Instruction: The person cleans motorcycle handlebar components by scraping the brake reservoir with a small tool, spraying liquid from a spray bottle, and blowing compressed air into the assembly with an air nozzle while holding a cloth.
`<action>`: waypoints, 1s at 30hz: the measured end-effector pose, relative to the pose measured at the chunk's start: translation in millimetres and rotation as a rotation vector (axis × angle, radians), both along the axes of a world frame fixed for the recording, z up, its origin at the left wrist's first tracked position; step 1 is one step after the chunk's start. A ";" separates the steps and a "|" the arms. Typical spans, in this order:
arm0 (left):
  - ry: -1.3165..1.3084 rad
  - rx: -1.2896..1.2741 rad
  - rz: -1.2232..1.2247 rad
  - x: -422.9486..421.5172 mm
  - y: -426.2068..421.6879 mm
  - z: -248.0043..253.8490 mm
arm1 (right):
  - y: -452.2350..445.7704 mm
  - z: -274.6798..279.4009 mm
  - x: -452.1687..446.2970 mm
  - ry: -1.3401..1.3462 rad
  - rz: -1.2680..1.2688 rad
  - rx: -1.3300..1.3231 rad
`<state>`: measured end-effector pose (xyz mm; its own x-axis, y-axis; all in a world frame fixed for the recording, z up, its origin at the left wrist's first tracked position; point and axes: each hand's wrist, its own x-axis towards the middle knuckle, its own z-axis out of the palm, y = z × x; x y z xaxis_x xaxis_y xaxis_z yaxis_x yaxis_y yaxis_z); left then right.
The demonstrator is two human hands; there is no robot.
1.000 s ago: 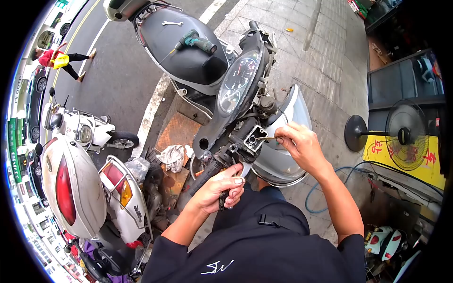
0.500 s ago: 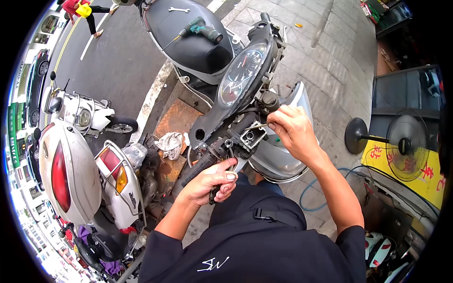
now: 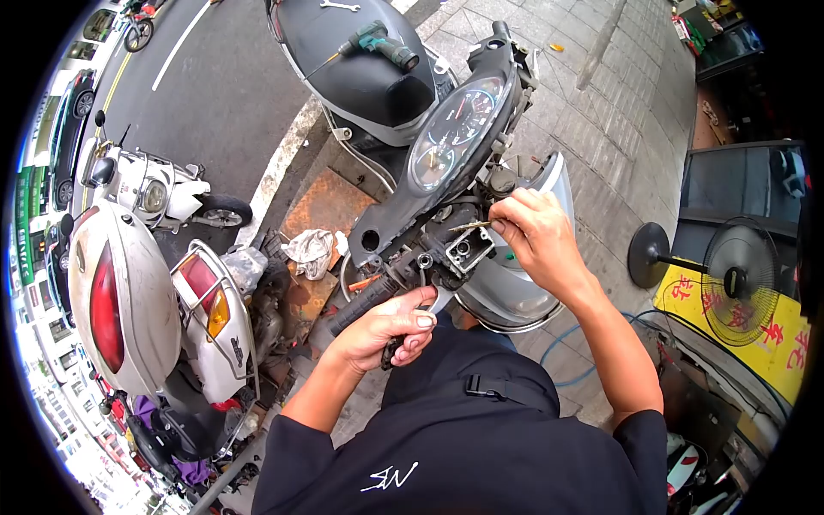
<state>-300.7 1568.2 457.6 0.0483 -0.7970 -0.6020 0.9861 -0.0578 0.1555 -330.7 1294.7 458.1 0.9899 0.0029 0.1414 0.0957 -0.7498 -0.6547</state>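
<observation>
My left hand is closed around the brake lever, whose silver part shows beside my fingers, below the black handlebar grip. Most of the lever is hidden in the hand. Just above is the opened brake fluid reservoir, a metal box with its cover off. Between the thumb and fingers of my right hand is a thin brass-coloured tool, its tip over the reservoir's far edge. The speedometer cluster sits in the scooter's exposed handlebar cover.
On the scooter seat lie a cordless drill and a wrench. A rag rests on a rusty board. Other scooters stand at left. A fan and a blue hose are at right.
The view has shifted slightly. My right hand keeps its pinch on the thin tool, which has tilted a little. My left hand stays closed at the lever. The pedestrian has left view.
</observation>
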 end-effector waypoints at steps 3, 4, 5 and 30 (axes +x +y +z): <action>-0.064 0.002 -0.034 2.2 -1.1 2.3 | -3.1 2.8 -16.1 0.053 0.010 0.027; -0.067 0.001 -0.026 3.0 -2.3 3.6 | -2.0 3.5 -18.0 0.063 -0.004 0.021; -0.062 0.006 -0.021 0.8 -1.9 4.3 | -0.6 0.8 -13.6 0.067 0.001 0.023; -0.039 0.015 -0.009 -1.9 -0.8 0.0 | 59.8 -3.2 -53.3 -0.099 -0.334 0.068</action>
<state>-302.6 1567.4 457.6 0.0641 -0.7882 -0.6121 0.9788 -0.0698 0.1924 -383.9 1354.5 454.9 0.9160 -0.3318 0.2253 -0.0821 -0.7051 -0.7043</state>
